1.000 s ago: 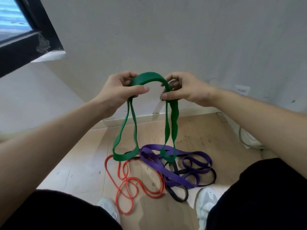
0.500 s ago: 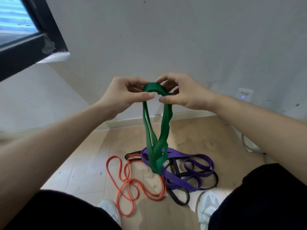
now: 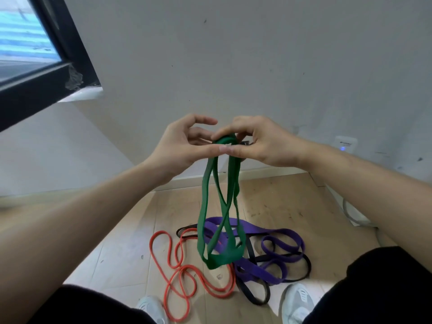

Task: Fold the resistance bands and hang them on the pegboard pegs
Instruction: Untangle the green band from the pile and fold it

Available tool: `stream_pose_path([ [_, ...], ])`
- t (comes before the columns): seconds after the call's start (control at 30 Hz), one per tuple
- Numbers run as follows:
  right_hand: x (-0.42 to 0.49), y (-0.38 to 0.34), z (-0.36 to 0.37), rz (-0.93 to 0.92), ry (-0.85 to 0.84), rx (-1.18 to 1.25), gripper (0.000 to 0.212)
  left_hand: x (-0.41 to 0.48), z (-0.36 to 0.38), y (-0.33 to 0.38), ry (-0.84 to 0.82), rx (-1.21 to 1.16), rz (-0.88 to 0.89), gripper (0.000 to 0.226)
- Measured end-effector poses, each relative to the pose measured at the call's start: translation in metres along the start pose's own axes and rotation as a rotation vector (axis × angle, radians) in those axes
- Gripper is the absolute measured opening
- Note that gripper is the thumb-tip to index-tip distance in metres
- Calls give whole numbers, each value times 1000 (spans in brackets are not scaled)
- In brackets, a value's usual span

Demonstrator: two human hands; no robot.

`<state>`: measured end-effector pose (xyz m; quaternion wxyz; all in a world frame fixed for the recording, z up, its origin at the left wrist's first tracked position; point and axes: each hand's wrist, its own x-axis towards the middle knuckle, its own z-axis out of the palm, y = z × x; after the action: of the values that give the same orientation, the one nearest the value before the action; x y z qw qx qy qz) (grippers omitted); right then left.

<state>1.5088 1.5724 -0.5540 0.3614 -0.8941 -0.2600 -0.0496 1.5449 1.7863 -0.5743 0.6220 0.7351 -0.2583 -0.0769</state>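
Note:
A green resistance band (image 3: 205,220) hangs folded in several loops from my two hands at chest height. My right hand (image 3: 261,141) pinches its gathered top between thumb and fingers. My left hand (image 3: 180,146) is beside it; its thumb presses the band's top and its fingers are spread and lifted off. On the wooden floor below lie a thin red band (image 3: 177,270), a wide purple band (image 3: 275,249) and a black band (image 3: 257,298), tangled together. No pegboard is in view.
A grey wall (image 3: 257,54) stands close ahead with a white outlet box (image 3: 345,144) low on the right. A black window frame (image 3: 46,76) is at upper left. My two white shoes (image 3: 298,302) and dark trouser legs border the bands.
The two hands have come together, bringing the band's ends into one bunch held by the right hand. The left fingers have lifted off, and the band's loops now hang doubled.

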Motion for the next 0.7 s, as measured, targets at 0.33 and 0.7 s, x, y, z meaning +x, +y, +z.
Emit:
stream_pose_path([
  [0.33, -3, -7, -12, 22, 122, 37, 27, -3, -6, -10, -47, 54, -8, 40],
  [0.7, -4, -9, -1, 22, -9, 73, 44, -4, -1, 0, -53, -27, 47, 34],
])
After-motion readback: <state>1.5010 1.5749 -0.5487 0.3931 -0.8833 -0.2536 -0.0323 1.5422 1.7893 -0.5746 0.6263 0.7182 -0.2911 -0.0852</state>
